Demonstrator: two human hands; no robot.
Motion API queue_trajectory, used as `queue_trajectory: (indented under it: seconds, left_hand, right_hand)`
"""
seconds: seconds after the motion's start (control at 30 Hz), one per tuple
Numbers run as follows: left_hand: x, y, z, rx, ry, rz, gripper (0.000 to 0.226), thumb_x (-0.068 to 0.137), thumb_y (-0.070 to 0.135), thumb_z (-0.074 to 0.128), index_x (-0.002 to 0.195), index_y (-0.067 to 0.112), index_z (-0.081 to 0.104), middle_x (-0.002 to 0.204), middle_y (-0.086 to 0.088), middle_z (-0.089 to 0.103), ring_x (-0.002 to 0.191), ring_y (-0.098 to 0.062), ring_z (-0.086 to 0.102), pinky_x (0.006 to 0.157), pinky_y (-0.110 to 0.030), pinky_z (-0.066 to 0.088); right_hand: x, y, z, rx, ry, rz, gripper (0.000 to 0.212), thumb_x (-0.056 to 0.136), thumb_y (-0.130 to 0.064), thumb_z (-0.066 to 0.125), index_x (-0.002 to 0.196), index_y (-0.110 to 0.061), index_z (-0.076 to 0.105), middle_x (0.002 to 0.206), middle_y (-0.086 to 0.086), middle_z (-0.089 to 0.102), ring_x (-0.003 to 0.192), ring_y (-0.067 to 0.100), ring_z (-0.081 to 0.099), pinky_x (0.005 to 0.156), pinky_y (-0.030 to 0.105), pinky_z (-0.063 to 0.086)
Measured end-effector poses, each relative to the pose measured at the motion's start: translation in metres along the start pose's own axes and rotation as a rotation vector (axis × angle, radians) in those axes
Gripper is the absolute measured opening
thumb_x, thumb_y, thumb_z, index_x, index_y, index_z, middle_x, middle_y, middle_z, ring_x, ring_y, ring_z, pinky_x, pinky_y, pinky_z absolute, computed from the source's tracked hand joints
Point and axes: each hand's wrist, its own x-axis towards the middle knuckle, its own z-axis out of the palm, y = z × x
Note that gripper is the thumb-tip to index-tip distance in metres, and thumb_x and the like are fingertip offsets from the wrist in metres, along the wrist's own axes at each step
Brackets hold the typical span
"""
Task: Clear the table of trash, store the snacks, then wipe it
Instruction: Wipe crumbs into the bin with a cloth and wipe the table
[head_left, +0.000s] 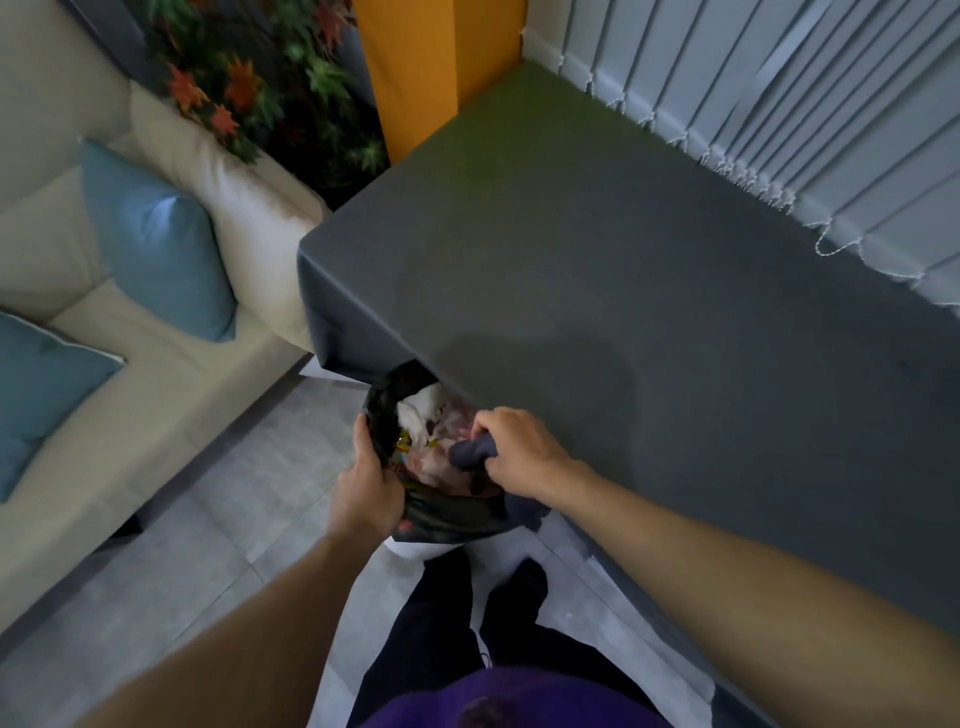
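Note:
A black trash bag (387, 410) hangs open beside the near left edge of the grey-covered table (623, 270). Inside it lie crumpled white tissues (421, 410), pinkish wrappers (436, 465) and a yellow scrap (402, 443). My left hand (366, 486) grips the bag's left rim. My right hand (519, 449) is closed on a dark grey-blue cloth (470, 452) held over the bag's mouth, and part of the cloth hangs below my wrist. The tabletop is bare.
A cream sofa (156, 364) with two blue cushions (156, 244) stands to the left. A plant with red and green leaves (260, 88) and an orange pillar (415, 67) are behind it. Vertical blinds (805, 104) run along the table's far side. Grey tiled floor (208, 545) lies below.

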Motion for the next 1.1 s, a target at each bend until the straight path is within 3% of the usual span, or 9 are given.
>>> queue_trajectory:
  seconds: [0.27, 0.4, 0.5, 0.67, 0.8, 0.87, 0.93, 1.0, 1.1]
  left_hand:
    - [-0.023, 0.000, 0.010, -0.037, 0.014, 0.020, 0.075, 0.094, 0.007, 0.041, 0.152, 0.036, 0.004, 0.106, -0.013, 0.060, 0.091, -0.035, 0.063, 0.082, -0.047, 0.056]
    - [-0.029, -0.001, 0.015, -0.042, 0.052, 0.044, 0.072, 0.092, 0.004, 0.039, 0.152, 0.032, 0.010, 0.106, -0.013, 0.062, 0.089, -0.035, 0.061, 0.080, -0.042, 0.052]
    - [-0.030, -0.003, 0.018, -0.041, 0.046, 0.049, 0.072, 0.092, 0.004, 0.040, 0.151, 0.032, 0.011, 0.109, -0.015, 0.063, 0.094, -0.038, 0.063, 0.083, -0.044, 0.053]
    - [-0.028, -0.004, 0.019, -0.042, 0.045, 0.019, 0.077, 0.088, 0.003, 0.039, 0.151, 0.036, 0.008, 0.107, -0.017, 0.064, 0.092, -0.039, 0.062, 0.082, -0.046, 0.053]
    - [-0.026, -0.006, 0.018, -0.023, 0.027, 0.006, 0.077, 0.091, 0.005, 0.038, 0.153, 0.036, 0.003, 0.106, -0.017, 0.063, 0.089, -0.038, 0.063, 0.080, -0.045, 0.054]
    - [-0.024, -0.006, 0.017, -0.010, 0.023, 0.000, 0.077, 0.092, 0.005, 0.037, 0.154, 0.036, 0.001, 0.108, -0.016, 0.061, 0.092, -0.038, 0.062, 0.083, -0.045, 0.053]
    - [-0.024, -0.006, 0.015, -0.006, 0.024, -0.004, 0.077, 0.093, 0.005, 0.037, 0.154, 0.036, 0.001, 0.107, -0.014, 0.060, 0.092, -0.037, 0.062, 0.082, -0.043, 0.053]
    - [-0.026, -0.005, 0.013, -0.016, 0.028, 0.000, 0.075, 0.093, 0.005, 0.036, 0.152, 0.038, 0.003, 0.104, -0.012, 0.059, 0.088, -0.034, 0.061, 0.080, -0.043, 0.054]
    - [-0.030, -0.008, 0.012, -0.028, 0.037, -0.003, 0.075, 0.094, 0.004, 0.035, 0.152, 0.038, 0.003, 0.105, -0.010, 0.057, 0.091, -0.035, 0.062, 0.082, -0.044, 0.055]
  right_hand:
    - [-0.018, 0.004, 0.019, -0.004, 0.021, 0.037, 0.020, 0.084, -0.016, 0.065, 0.089, -0.025, 0.048, 0.105, 0.010, 0.064, 0.096, 0.033, 0.063, 0.070, 0.033, 0.046]
    - [-0.021, 0.008, 0.017, 0.038, 0.032, -0.030, 0.023, 0.080, -0.008, 0.068, 0.095, -0.026, 0.064, 0.108, 0.001, 0.066, 0.097, 0.024, 0.063, 0.079, 0.034, 0.054]
    - [-0.024, 0.015, 0.007, 0.181, 0.119, -0.132, 0.016, 0.075, -0.018, 0.075, 0.088, -0.026, 0.070, 0.091, -0.007, 0.071, 0.088, 0.014, 0.066, 0.076, 0.032, 0.054]
    - [-0.011, 0.033, -0.037, 0.457, 0.326, -0.027, 0.023, 0.071, -0.031, 0.088, 0.088, -0.021, 0.076, 0.082, -0.009, 0.073, 0.076, -0.004, 0.062, 0.070, 0.012, 0.045]
    - [0.010, 0.071, -0.070, 0.024, 0.470, -0.010, 0.038, 0.074, -0.024, 0.084, 0.107, -0.010, 0.074, 0.111, 0.008, 0.070, 0.104, 0.026, 0.062, 0.094, 0.028, 0.042]
    - [0.017, 0.088, -0.078, -0.170, 0.449, 0.066, 0.046, 0.084, -0.022, 0.074, 0.126, -0.006, 0.064, 0.137, 0.012, 0.056, 0.125, 0.036, 0.047, 0.107, 0.032, 0.033]
    - [0.017, 0.096, -0.081, -0.313, 0.361, 0.236, 0.054, 0.095, -0.031, 0.059, 0.145, -0.016, 0.045, 0.160, 0.008, 0.028, 0.145, 0.041, 0.020, 0.120, 0.039, 0.020]
    - [0.014, 0.095, -0.080, -0.333, 0.264, 0.365, 0.056, 0.101, -0.039, 0.044, 0.154, -0.026, 0.028, 0.167, 0.002, 0.003, 0.149, 0.044, -0.005, 0.123, 0.050, 0.006]
    - [0.012, 0.083, -0.074, -0.329, 0.303, 0.289, 0.058, 0.102, -0.042, 0.037, 0.156, -0.025, 0.023, 0.167, 0.002, 0.001, 0.150, 0.040, -0.009, 0.122, 0.054, 0.002]
